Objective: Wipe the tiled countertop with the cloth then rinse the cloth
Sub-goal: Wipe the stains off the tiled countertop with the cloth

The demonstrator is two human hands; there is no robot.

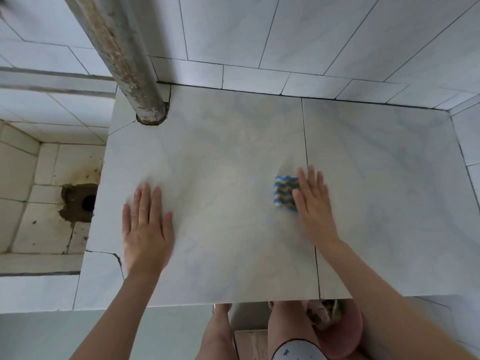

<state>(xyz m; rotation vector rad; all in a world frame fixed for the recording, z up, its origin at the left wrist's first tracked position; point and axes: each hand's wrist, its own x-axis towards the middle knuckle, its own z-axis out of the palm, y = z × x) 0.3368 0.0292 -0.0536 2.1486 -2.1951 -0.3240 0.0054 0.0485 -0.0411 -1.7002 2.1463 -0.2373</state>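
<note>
Cloth (285, 192), blue with tan wavy stripes, lying flat on the tiled tabletop (233, 141), right of centre and just left of the dark grout seam (306, 152). Pressed down over its right part by the right hand (313, 203): palm down, fingers straight and spread, nothing curled round the fabric. Soft blur round that hand and the fabric, so likely mid-stroke. Left hand (146, 224) laid flat on bare tile well apart, fingers straight, holding nothing, probably bracing.

Farther back, a stained vertical pipe (122, 55) passing through the tabletop's far left corner, with tiled walls behind and to the right. Off the left edge and lower down, a grimy tiled basin (39, 178) with a dark drain hole (88, 202).

Wiping step in hand, by all signs, with rinsing not yet begun. Next: steady flat pressure, overlapping passes out toward the corners and round the pipe's base, then gathering the fabric up for rinsing. No tap in view, so impossible to say where the water would come from.
</note>
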